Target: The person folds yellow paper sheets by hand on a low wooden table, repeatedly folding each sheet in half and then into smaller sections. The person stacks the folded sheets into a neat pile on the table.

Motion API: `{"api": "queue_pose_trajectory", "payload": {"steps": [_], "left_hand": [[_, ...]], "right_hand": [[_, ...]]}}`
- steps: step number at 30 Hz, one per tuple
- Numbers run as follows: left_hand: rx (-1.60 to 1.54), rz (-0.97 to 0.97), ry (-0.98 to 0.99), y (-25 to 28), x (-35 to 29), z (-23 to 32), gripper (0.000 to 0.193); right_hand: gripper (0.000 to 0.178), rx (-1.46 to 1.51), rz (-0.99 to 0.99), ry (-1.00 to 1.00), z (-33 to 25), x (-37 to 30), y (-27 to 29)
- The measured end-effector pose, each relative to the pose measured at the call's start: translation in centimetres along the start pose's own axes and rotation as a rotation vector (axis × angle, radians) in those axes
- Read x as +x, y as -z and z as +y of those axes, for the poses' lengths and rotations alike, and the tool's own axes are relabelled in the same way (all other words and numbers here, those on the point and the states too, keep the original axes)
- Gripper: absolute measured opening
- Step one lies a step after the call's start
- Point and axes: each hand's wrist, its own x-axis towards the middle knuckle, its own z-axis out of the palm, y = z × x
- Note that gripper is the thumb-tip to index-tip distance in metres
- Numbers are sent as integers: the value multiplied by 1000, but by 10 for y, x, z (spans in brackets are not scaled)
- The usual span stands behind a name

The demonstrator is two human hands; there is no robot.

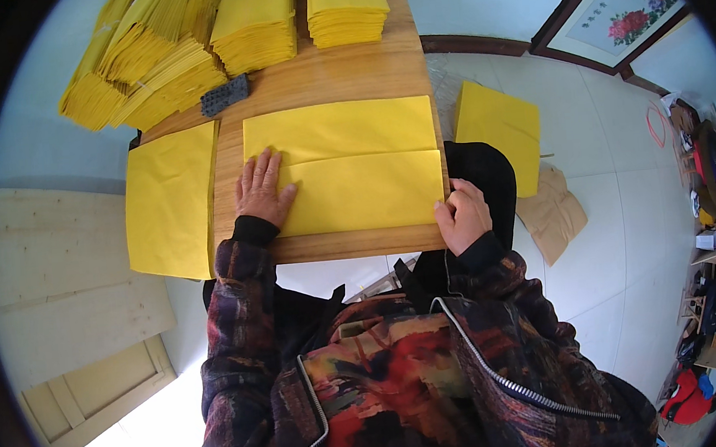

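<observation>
As the left hand (263,191) rests, fingers slightly spread, on a folded, rectangular yellow sheet (360,191) atop the brown wooden counter (346,76), the right hand (465,217) curls, any pinch unclear; slipping could skew the fold.

between the folded sheet (355,186) and the stacks (346,10), bare table (355,77) gives a hand passage, widest at right; the grey block (224,95) narrows it at left. the left hand (263,191) crowds the slot beside the left sheet (173,203).
</observation>
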Motion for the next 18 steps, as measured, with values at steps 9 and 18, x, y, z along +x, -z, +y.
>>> {"api": "queue_pose_trajectory", "payload": {"steps": [9, 18], "left_hand": [[-3, -6, 28, 3, -1, 6, 69], [-58, -44, 41, 11, -3, 11, 69]], "right_hand": [[45, -377, 45, 409, -23, 13, 10], [48, -455, -270, 552, -31, 27, -2]]}}
